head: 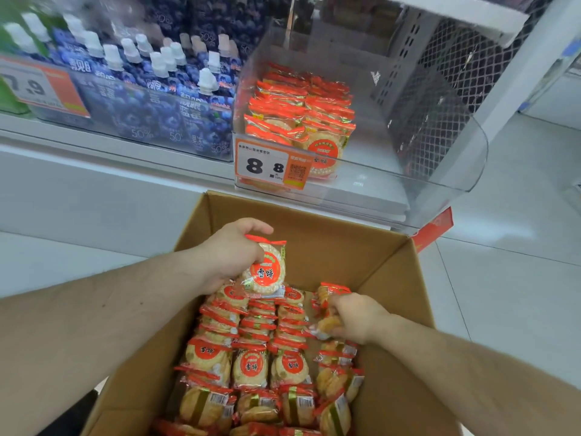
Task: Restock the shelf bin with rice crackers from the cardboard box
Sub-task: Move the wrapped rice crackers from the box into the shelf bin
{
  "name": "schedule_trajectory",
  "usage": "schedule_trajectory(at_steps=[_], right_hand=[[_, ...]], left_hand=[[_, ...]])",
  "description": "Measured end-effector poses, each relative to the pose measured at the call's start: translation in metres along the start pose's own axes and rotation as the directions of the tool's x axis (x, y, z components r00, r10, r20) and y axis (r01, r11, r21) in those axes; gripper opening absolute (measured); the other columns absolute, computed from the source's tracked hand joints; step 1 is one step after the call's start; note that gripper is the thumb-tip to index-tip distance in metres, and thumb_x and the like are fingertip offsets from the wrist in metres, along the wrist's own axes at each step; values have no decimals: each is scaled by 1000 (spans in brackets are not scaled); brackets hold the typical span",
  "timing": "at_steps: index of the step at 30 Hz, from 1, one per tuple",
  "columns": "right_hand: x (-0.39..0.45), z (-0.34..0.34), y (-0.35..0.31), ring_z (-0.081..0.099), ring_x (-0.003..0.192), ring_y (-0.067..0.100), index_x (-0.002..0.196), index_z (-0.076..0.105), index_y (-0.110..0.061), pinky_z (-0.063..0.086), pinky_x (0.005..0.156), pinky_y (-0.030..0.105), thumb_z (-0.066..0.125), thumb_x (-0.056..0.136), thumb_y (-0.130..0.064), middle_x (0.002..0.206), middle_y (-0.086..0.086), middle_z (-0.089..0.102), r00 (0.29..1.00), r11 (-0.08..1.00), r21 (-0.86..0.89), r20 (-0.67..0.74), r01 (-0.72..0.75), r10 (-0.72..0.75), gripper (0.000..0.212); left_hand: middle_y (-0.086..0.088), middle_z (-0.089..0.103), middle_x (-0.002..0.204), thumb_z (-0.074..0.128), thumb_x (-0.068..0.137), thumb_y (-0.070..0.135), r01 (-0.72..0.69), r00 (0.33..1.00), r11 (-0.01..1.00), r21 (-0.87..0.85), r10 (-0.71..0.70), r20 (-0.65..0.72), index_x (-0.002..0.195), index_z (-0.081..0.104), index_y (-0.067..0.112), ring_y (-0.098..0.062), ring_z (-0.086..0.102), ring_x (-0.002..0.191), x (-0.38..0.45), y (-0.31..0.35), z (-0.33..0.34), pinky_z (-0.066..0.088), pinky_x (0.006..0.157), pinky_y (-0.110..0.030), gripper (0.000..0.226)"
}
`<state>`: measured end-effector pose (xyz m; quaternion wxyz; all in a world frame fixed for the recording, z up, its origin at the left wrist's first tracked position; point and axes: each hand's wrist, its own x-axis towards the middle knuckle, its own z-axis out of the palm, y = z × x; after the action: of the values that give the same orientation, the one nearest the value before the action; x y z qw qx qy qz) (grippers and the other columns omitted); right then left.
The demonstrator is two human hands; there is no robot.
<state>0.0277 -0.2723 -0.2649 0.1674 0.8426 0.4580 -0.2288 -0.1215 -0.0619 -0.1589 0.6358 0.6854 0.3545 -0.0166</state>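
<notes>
So both hands are down in the cardboard box at the bottom of the frame. The left hand has its fingers curled round a rice cracker packet, lifted just clear of the rows of packets still packed in there. The right hand, lower right of centre, is closed on a second packet near the box's right wall, though it's partly hidden so I can't tell if it's holding just one. The clear shelf bin sits right above the box in the upper middle, its left side part filled with stacked packets behind the 8.8 price tag, the right side bare. If it were me I'd grip by the packet edges, not squeeze the crackers, and lay them flat, label forward, into that bare right side to match the stack. Blueberry jelly pouches sit in the upper left.
</notes>
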Motion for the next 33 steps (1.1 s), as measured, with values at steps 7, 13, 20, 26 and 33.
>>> schedule_trajectory(at_steps=[7,13,20,26,33], right_hand=[[-72,-84,6,50,96,25,94,49,-15,33,80,36,63,63,-12,110,6,52,213,923,-265,-920,279,-329,35],[-96,-111,-12,48,93,26,90,49,-20,30,79,36,52,72,-7,110,7,48,-91,907,-348,-938,239,-336,22],[-96,-122,-26,50,87,22,84,44,-17,26,82,31,57,64,-7,96,-1,49,-84,945,-213,-977,249,-198,26],[-93,-128,-33,47,87,24,87,45,-20,35,74,39,61,73,-14,107,2,49,-97,922,-234,-972,307,-215,22],[-93,-125,-25,51,97,28,94,47,-14,55,73,36,64,81,-1,117,13,43,45,815,-311,-924,490,-379,25]], left_hand=[[-9,68,99,59,80,-9,-207,972,972,-112,191,-138,90,69,31,-29,59,74,-16,29,-3,54,70,-50,42],[0,67,106,61,78,-9,-284,957,944,-168,268,-114,92,70,32,-26,59,74,-36,41,0,50,68,-41,44],[-3,64,97,61,83,-7,-276,961,935,-220,270,-60,99,68,33,-10,52,58,-52,44,5,40,53,-25,44],[-16,73,95,43,90,-11,-71,985,889,-452,135,110,108,68,17,-31,69,82,-49,52,9,56,79,-49,42],[-13,72,91,38,95,-1,59,961,936,-348,41,274,98,72,10,-22,65,73,-47,58,-2,56,65,-30,36]])
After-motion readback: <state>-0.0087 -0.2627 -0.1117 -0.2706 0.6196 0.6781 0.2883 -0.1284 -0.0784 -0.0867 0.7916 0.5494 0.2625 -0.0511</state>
